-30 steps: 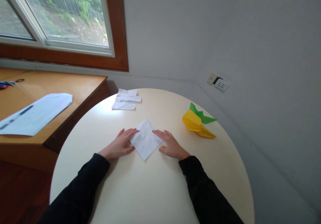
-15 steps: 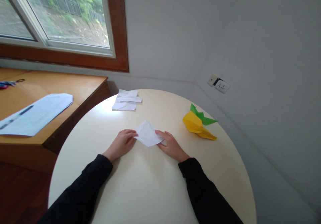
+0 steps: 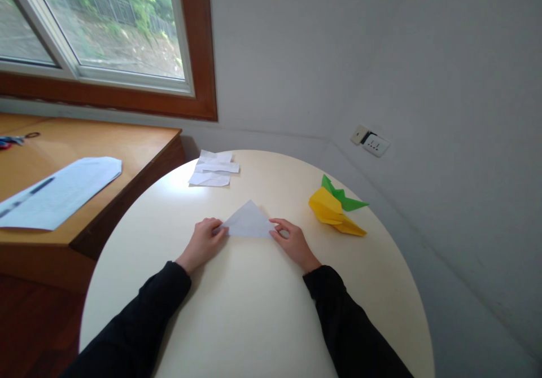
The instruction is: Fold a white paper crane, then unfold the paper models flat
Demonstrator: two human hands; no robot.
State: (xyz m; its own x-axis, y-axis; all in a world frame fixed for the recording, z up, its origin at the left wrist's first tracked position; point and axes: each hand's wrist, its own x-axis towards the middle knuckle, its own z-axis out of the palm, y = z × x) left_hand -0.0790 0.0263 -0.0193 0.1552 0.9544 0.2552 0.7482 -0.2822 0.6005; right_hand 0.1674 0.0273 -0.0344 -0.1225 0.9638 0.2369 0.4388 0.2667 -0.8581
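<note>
A sheet of white paper shows as a triangle near the middle of the round table, its point facing away from me and its long edge towards me. My left hand pinches the left corner between thumb and fingers. At the right corner, the thumb and fingertips of my right hand are closed on the paper. The fingers cover both corner tips.
White paper pieces lie at the round table's far left edge. Yellow and green folded paper shapes sit to the right. On the wooden desk are a large paper sheet and scissors.
The paper has gone from a diamond to a triangle, its near corner no longer showing. My hands stay at its two sides, and the right fingers have closed into a pinch.
</note>
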